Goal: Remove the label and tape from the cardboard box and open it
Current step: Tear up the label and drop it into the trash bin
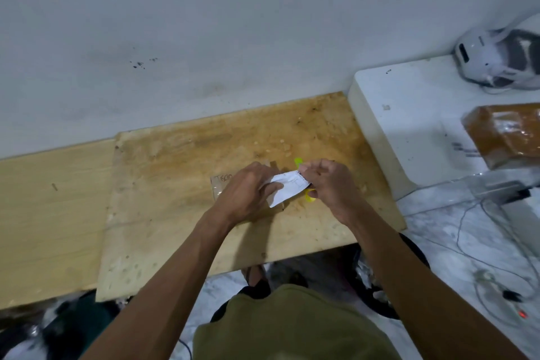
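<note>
A small flat cardboard box (221, 183) with handwriting on top lies on the wooden board (181, 172), mostly hidden under my left hand (248, 191), which presses on it. A white paper label (287, 186) with a barcode is lifted off the box; my right hand (328, 184) pinches its right end. My left fingers touch the label's left end. A yellow-green tool (298, 163) lies on the board behind the hands, partly hidden, with another bit of it showing below the label.
A white block (388, 114) stands right of the board, with a tape-wrapped brown parcel (505, 133) and a white device (496, 58) on it. Cables (479, 248) trail over the marble floor at right. A wall rises behind the board. Dark bags lie below the board's front edge.
</note>
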The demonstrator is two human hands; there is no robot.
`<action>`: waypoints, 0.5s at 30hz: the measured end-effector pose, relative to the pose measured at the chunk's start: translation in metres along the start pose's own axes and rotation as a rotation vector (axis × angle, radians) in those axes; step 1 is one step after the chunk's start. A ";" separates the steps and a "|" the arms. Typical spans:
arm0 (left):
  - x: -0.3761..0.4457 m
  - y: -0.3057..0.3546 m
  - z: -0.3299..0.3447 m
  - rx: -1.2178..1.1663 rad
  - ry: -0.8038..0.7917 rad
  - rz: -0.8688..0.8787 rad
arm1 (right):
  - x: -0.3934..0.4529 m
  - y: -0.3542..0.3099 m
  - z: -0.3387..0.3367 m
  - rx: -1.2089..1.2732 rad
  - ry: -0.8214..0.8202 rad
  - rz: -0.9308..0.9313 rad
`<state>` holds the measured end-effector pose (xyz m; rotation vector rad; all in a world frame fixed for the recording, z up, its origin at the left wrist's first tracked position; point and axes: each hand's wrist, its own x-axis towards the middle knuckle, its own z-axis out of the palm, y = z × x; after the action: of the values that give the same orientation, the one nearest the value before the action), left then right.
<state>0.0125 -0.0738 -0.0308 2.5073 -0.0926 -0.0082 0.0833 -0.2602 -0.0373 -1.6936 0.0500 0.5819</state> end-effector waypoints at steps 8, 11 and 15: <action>0.012 0.045 0.009 -0.089 -0.013 0.012 | -0.023 0.015 -0.028 -0.689 0.021 -0.672; 0.018 0.053 0.011 -0.164 -0.039 0.035 | -0.027 0.013 -0.038 -0.709 0.083 -0.695; 0.025 0.059 0.012 -0.138 -0.170 0.122 | -0.039 0.005 -0.050 -0.889 0.175 -0.805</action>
<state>0.0332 -0.1298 -0.0053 2.3551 -0.3049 -0.1716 0.0645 -0.3189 -0.0219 -2.3806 -0.8386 -0.2120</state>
